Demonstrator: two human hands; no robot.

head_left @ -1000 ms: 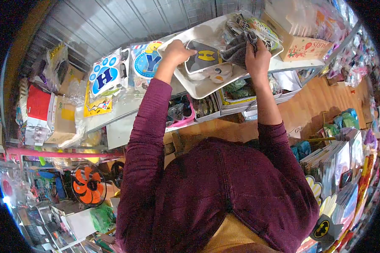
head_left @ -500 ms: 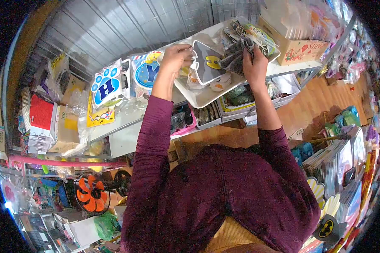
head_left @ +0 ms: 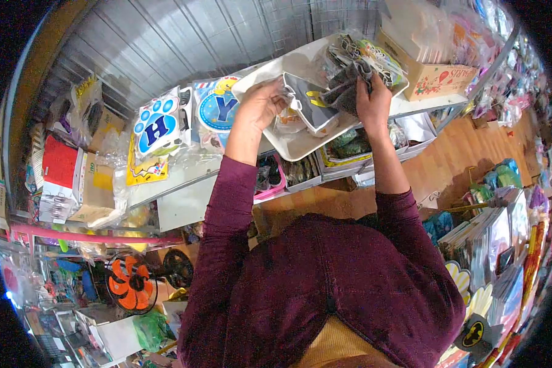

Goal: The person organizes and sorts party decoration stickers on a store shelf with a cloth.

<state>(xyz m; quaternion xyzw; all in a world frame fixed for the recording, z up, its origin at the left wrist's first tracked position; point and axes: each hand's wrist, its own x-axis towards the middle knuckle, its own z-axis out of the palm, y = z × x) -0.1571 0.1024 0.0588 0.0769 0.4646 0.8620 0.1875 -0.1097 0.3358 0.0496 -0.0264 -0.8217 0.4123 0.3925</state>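
Observation:
A white tray on the shelf holds small plastic-wrapped pieces. Over it, tilted, is a dark grey flat cutout with a white border and a yellow mark. My left hand has its fingers closed at the cutout's left edge, the thumb and fingertips pinched together there. A crumpled dark grey cloth is gripped in my right hand, above the tray's right half. Next to that cloth lies a heap of bagged cutouts with black, white and green edges.
To the left on the shelf lie a packaged letter H and a packaged letter Y. A cardboard box of cards stands right of the tray. Below the shelf are boxes of bagged goods. An orange fan stands at lower left.
The grey cutout has shifted slightly right and down, and my left hand has moved a little the same way, its fingers curling in. My right hand keeps its hold on the cloth.

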